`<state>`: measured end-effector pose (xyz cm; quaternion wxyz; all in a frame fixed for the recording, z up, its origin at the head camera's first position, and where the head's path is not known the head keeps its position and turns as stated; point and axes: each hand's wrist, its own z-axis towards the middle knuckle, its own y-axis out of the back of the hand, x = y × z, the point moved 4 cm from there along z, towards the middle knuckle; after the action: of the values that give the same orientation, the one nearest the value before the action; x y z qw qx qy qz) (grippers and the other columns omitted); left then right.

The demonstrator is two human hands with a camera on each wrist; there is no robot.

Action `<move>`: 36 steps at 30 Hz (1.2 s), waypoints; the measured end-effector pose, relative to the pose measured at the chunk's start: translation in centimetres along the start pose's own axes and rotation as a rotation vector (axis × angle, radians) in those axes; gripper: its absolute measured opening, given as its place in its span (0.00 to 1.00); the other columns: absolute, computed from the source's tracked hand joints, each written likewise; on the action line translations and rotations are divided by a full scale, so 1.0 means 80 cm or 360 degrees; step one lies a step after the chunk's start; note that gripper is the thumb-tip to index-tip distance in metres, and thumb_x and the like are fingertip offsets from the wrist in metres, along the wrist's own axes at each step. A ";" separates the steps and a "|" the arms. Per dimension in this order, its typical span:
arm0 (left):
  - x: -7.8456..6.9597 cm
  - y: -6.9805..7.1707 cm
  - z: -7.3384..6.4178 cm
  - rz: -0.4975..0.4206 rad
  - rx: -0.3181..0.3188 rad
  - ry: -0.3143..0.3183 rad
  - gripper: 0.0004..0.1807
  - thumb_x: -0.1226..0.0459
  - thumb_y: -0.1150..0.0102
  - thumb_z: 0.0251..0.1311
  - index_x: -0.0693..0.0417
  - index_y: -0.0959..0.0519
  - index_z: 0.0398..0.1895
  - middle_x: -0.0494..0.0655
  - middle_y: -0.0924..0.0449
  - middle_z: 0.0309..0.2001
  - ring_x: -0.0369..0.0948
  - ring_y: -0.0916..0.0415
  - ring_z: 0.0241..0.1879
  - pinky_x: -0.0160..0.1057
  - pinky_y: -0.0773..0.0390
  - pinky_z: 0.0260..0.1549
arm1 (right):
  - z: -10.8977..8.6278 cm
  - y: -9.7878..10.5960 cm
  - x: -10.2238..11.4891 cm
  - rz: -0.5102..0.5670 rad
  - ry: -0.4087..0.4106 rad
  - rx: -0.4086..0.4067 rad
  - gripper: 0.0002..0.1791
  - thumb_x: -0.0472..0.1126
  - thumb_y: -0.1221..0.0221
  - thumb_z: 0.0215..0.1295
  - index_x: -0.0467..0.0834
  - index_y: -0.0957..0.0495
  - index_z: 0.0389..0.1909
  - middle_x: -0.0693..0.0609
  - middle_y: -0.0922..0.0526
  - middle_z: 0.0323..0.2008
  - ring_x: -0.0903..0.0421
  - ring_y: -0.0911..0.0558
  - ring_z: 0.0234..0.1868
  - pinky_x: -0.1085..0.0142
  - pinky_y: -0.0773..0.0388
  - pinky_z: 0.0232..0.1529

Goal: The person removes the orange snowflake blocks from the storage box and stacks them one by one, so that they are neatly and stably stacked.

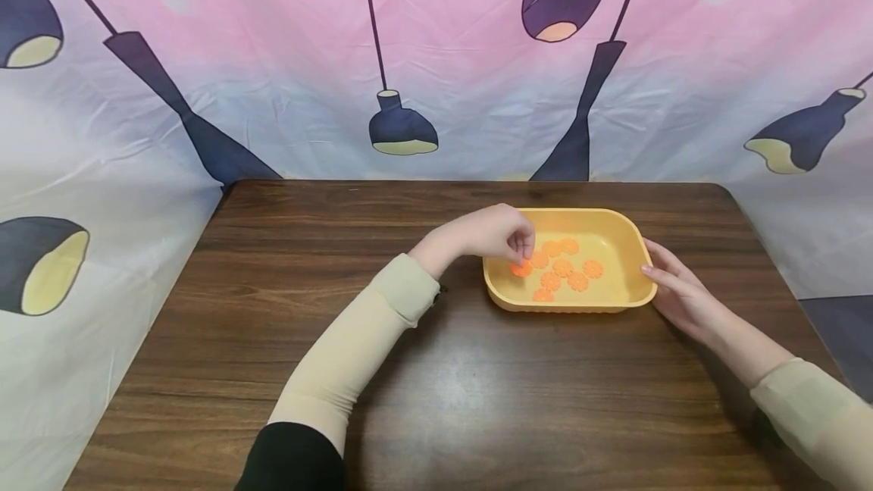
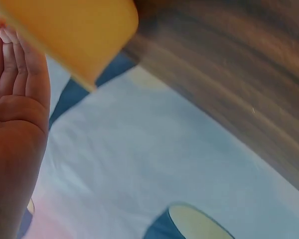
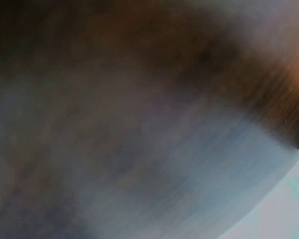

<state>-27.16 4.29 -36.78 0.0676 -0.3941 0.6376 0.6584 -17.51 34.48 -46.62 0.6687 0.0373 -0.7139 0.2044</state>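
Observation:
A yellow oblong basin (image 1: 617,298) stands toward the table's right side, with several orange, scallop-edged carrot slices (image 1: 577,281) spread over its floor, mostly in the left half. My left hand (image 1: 496,232) reaches over the basin's left rim, thumb and fingertips pinching one carrot slice (image 1: 521,269) low inside. In the left wrist view the palm of that left hand (image 2: 19,112) shows beside the basin wall (image 2: 89,35); the fingertips are partly hidden behind it. At the right end, my right hand (image 1: 682,298) holds the basin, thumb at the rim and fingers along the outer side.
The dark wood-grain table (image 1: 436,400) extends to the left and in front of the basin. Behind its far edge hangs a pink and blue cloth (image 1: 307,112) printed with dark lamps. The right wrist view is largely blurred.

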 end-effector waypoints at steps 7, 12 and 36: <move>0.016 0.029 -0.034 -0.0032 -0.0152 0.0053 0.03 0.71 0.29 0.63 0.56 0.14 0.35 0.47 0.12 0.35 0.39 0.15 0.38 0.31 0.16 0.43 | 0.000 0.001 -0.002 0.0059 0.0020 0.0009 0.26 0.30 0.61 0.84 0.56 0.36 0.74 0.64 0.30 0.69 0.69 0.21 0.65 0.77 0.22 0.62; 0.035 0.037 -0.061 -0.0147 -0.0210 0.0123 0.02 0.72 0.29 0.63 0.58 0.14 0.36 0.48 0.11 0.35 0.40 0.15 0.36 0.34 0.14 0.43 | 0.000 0.000 -0.002 0.0075 0.0031 0.0041 0.26 0.30 0.61 0.84 0.56 0.37 0.74 0.64 0.30 0.69 0.69 0.21 0.65 0.76 0.22 0.62; 0.124 -0.003 -0.116 -0.0314 -0.0120 0.0454 0.03 0.75 0.33 0.61 0.63 0.13 0.37 0.52 0.10 0.33 0.36 0.17 0.32 0.32 0.16 0.36 | 0.001 -0.004 0.000 0.0027 0.0026 0.0041 0.26 0.30 0.61 0.84 0.55 0.38 0.74 0.63 0.31 0.70 0.69 0.21 0.64 0.77 0.22 0.61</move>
<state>-29.74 -8.05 -41.80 0.0258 -0.5464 0.5739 0.6095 -17.46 34.17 -46.52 0.6722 0.0381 -0.7060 0.2196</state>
